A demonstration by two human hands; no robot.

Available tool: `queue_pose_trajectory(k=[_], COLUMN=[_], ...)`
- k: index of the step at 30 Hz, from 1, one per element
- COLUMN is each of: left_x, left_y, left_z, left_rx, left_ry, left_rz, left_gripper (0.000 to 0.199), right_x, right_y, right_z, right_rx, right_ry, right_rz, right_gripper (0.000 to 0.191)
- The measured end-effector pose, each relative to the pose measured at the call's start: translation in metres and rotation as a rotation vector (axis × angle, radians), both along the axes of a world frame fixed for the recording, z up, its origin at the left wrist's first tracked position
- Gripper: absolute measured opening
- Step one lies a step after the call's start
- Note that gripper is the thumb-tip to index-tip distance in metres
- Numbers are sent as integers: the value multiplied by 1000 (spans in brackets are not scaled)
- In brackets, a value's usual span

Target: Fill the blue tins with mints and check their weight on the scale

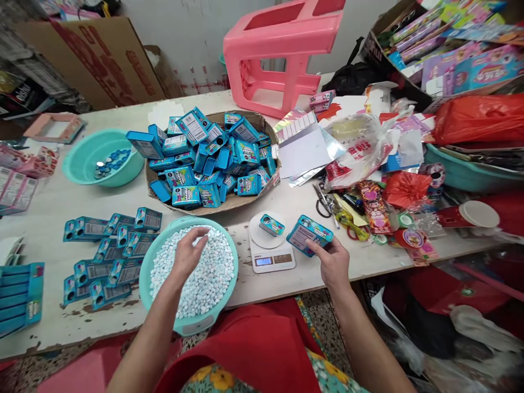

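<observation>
My right hand (pixel 334 263) grips a blue printed candy tin (pixel 308 236), held tilted above the table to the right of a small white digital scale (pixel 265 262). A second blue tin (pixel 272 225) rests on the scale's round plate; its lit display is too small to read surely. Over a turquoise basin (pixel 144 273) heaped with small pale blue and white candies (pixel 204 289) hovers my left hand (pixel 190 252). Its fingers are bent but apart from the thumb, and nothing shows between them. Several blue tins (pixel 110 248) stand grouped left of the basin.
Behind the basin, a cardboard tray (pixel 229 206) is piled with blue tins. A turquoise bowl (pixel 73 172) holds blue and silver pieces. A pink stool (pixel 245 41) lies tipped at the back. Scissors (pixel 323 201), wrappers and a paper cup (pixel 477 214) clutter the right.
</observation>
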State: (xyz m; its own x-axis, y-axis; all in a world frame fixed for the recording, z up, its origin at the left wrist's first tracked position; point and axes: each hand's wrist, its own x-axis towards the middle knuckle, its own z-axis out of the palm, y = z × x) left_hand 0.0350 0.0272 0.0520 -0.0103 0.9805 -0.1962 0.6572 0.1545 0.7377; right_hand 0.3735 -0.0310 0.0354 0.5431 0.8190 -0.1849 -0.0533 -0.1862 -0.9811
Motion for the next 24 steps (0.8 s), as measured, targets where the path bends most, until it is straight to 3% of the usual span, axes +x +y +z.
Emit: queue_pose_trajectory(k=[4,7,11,13,15,18,21,24], left_x=[64,109,146,148,138,107,75,56], left_y=[18,33,51,58,61,55,37,12], left_z=[-5,-16,-34,-39,-36,-18,5,19], left_rx=[178,266,239,150,122,203,242,221], left_ry=[9,145,295,299,251,130,33,-71], left_rz=[-318,-570,-792,-728,-512,-230,-178,-214], left_gripper=[21,31,42,33,30,37,35,33], right_x=[-2,-1,1,-3,-11,-26,-42,-55], right_y=[-1,-5,-12,-12,-5,17,38,41], right_z=[1,1,-3,-8,-18,-44,-68,-70], right_rx=[-5,-10,-30,-45,-36,17,19,73], right_ry=[-4,10,32,32,10,-81,-193,-414], right_rz=[-9,-14,20,56,101,157,224,234], right_gripper=[38,38,37,37,37,38,41,51])
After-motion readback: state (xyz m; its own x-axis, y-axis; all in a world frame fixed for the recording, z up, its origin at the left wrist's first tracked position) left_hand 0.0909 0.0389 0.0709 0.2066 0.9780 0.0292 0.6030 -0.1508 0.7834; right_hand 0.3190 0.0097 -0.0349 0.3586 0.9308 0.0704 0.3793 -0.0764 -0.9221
